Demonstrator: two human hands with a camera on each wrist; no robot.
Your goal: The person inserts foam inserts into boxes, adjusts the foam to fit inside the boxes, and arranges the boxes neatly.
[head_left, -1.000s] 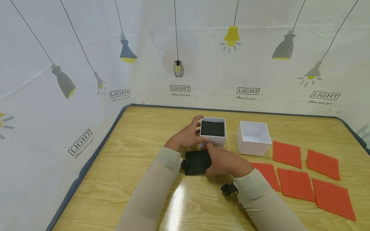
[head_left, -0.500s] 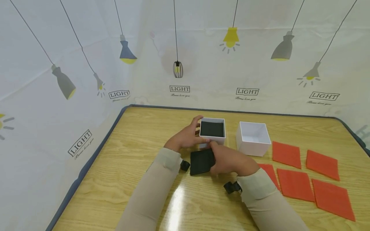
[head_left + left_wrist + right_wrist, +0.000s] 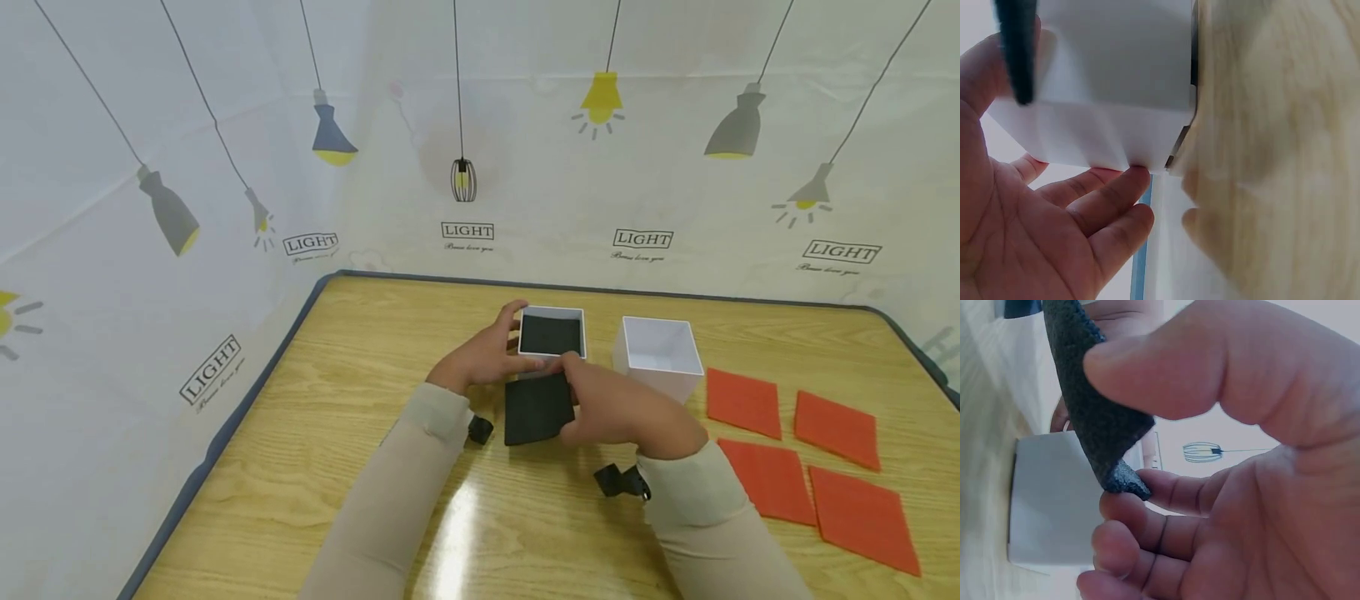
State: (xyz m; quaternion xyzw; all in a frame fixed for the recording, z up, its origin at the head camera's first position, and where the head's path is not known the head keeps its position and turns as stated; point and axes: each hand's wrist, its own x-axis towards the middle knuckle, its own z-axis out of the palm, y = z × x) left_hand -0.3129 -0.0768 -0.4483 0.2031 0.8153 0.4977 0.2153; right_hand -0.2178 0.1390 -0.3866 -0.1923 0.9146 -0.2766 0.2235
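Left hand (image 3: 483,350) grips left box (image 3: 552,312); right hand (image 3: 618,407) pinches bent black square (image 3: 536,410); bend could snag on rim (image 3: 584,333).

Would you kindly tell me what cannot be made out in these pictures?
- Left wrist view: the inside of the held box, hidden by its walls.
- Left wrist view: what the dark strip is; it is blurred.
- Head view: anything beneath the black sheet in that box; the sheet covers it.
- Right wrist view: the far end of the held sheet, cut off by the top edge.
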